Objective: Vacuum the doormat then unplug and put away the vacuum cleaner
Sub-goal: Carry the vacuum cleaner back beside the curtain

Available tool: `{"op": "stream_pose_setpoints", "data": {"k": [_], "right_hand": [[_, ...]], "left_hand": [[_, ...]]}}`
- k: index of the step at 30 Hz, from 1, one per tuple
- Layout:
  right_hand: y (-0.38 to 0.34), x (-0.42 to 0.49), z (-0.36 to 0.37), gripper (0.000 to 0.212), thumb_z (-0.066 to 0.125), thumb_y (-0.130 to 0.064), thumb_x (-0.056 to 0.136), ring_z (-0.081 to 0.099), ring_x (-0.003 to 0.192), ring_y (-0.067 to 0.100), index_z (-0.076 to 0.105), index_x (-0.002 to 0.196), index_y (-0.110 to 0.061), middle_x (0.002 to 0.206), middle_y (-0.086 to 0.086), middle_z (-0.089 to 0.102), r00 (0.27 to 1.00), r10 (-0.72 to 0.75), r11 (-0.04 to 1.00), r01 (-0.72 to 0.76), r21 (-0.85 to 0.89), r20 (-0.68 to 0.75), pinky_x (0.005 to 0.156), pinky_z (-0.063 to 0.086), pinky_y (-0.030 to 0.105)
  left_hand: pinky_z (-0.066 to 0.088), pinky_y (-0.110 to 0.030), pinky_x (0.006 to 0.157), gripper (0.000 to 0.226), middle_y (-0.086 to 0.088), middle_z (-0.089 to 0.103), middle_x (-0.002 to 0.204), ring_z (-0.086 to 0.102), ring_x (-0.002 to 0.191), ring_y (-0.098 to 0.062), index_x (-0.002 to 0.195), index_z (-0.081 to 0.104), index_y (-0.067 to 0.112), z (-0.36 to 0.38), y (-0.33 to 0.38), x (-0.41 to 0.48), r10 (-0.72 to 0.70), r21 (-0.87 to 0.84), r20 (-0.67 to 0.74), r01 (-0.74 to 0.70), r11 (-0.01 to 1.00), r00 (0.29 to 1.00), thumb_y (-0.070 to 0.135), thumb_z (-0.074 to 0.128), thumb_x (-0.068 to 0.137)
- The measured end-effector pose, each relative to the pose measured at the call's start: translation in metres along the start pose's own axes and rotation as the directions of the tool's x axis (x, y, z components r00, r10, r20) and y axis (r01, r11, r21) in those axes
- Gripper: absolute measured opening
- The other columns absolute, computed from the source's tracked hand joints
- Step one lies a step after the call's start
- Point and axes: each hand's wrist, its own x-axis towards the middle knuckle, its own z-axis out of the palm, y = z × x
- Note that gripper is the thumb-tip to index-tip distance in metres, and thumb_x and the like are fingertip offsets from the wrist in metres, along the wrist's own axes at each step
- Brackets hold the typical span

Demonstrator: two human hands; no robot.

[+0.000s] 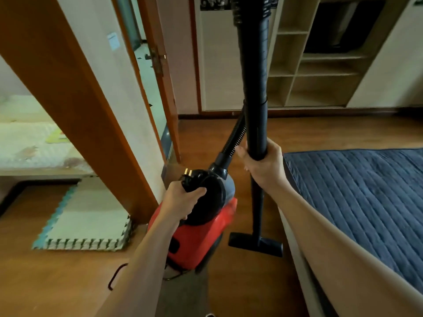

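**Head view, putting-away stage.** The vacuum cleaner (199, 239) sits at lower centre of the frame, its red body directly under the left hand (183, 200). That hand curls over the black top housing and holds the plug (188, 173) against it, prongs pointing up. As the plug is free of any socket, unplugging is judged done.

The right hand (263, 165), just right of and above the left, wraps around the wand (254, 88). The wand's long axis runs near vertical from the top edge of the frame down to the floor nozzle (255, 244), beside the bed (366, 191) at right. A ribbed hose (234, 139) slants from the body up behind the wand. A loop of cord (114, 277) trails over the floor (320, 131) at lower left.

Both hands are thus occupied, the left nearer the body and the right nearer the wand. Whether the body is clear of the floor cannot be told. The open shelving (320, 72) at upper right and the foam mats (89, 225) at lower left lie well apart from the hands, and the storage place is not evident.
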Motion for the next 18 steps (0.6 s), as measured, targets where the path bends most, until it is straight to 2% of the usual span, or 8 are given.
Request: {"op": "stream_pose_setpoints", "data": {"k": [3,6,10,14,18], "right_hand": [[0.004,0.028,0.007,0.032,0.079,-0.011,0.088,0.059,0.06,0.009,0.057,0.078,-0.031,0.064,-0.012,0.06,1.0,-0.008,1.0,0.008,-0.012,-0.029,0.063,0.052,0.023],[0.013,0.056,0.013,0.032,0.079,-0.012,0.088,0.059,0.062,0.014,0.056,0.077,-0.031,0.067,-0.008,0.059,0.998,0.007,0.999,-0.01,-0.045,-0.061,0.063,0.053,0.028],[0.033,0.096,0.015,0.03,0.078,-0.012,0.088,0.061,0.062,0.007,0.058,0.079,-0.031,0.066,-0.011,0.061,0.996,0.02,0.998,-0.025,-0.051,-0.092,0.065,0.053,0.024],[0.066,0.138,0.007,0.026,0.078,-0.016,0.089,0.061,0.061,0.012,0.057,0.081,-0.03,0.068,-0.007,0.061,0.993,0.029,0.997,-0.037,-0.064,-0.115,0.062,0.054,0.024],[0.112,0.193,-0.004,0.026,0.078,-0.016,0.089,0.061,0.061,0.007,0.058,0.08,-0.029,0.068,-0.009,0.061,0.99,0.047,0.997,-0.056,-0.059,-0.134,0.062,0.053,0.021]], "left_hand": [[0.03,-0.023,0.038,0.026,0.0,0.044,0.044,0.036,0.03,-0.014,0.066,0.055,0.009,-0.006,0.014,0.038,0.023,0.003,0.019,-0.023,1.0,1.0,0.019,0.071,0.085],[0.032,-0.023,0.037,0.026,-0.002,0.048,0.045,0.039,0.031,-0.016,0.065,0.059,0.008,-0.006,0.024,0.077,0.057,0.053,0.023,-0.058,0.997,0.998,0.02,0.072,0.084],[0.035,-0.023,0.038,0.025,0.0,0.052,0.047,0.045,0.032,-0.016,0.066,0.059,0.012,0.005,0.037,0.127,0.117,0.129,0.03,-0.12,0.984,0.993,0.025,0.072,0.083],[0.035,-0.024,0.037,0.033,-0.002,0.052,0.047,0.045,0.033,-0.018,0.06,0.053,0.011,0.026,0.05,0.18,0.088,0.16,0.04,-0.093,0.983,0.995,0.027,0.072,0.083],[0.039,-0.026,0.038,0.03,-0.006,0.057,0.053,0.05,0.036,-0.02,0.07,0.061,0.005,0.054,0.072,0.244,0.087,0.211,0.07,-0.1,0.972,0.994,0.03,0.073,0.082]]}}
